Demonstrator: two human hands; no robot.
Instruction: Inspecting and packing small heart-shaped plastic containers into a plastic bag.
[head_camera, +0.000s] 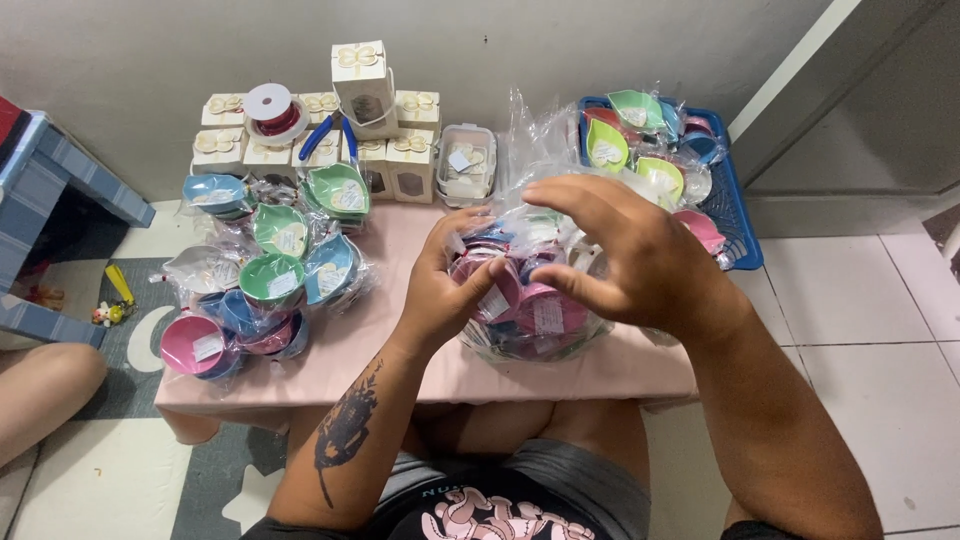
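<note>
From my head camera, my left hand (447, 283) grips the side of a clear plastic bag (530, 300) stuffed with pink and blue leaf-shaped dishes, which sits on the pink bench (400, 345) right in front of me. My right hand (630, 255) hovers over the bag's top, fingers spread and loose, holding nothing. Wrapped dishes (270, 275) lie piled to the left; small white boxes (385, 150) line the wall, and a blue tray (735, 205) sits at right.

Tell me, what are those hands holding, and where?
The left hand grips the left side of a clear plastic bag of pink and blue dishes. The right hand hovers open above it.
</note>
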